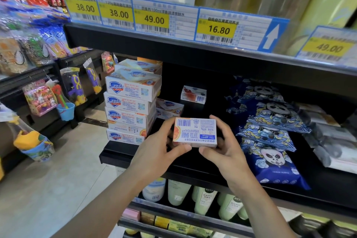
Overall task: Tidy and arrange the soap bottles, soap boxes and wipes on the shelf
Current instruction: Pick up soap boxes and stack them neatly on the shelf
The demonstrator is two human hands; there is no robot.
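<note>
Right now you are holding a small white cardboard soap box with an orange fruit print and a blue barcode label (195, 132) between both hands, just above the front edge of the black metal shelf (135, 155). Your left hand (154, 152) is closing on the box's left end, thumb under its near edge. Your right hand (229, 148) is gripping the right end, fingers curling behind it. Toward the shelf's left edge a tall stack of white Safeguard soap boxes (130, 106) is standing. Near the back a single white soap box with a red print (193, 94) is sitting alone. Dark blue panda-print wipe packs (270, 133) are lying overlapped toward the right.
</note>
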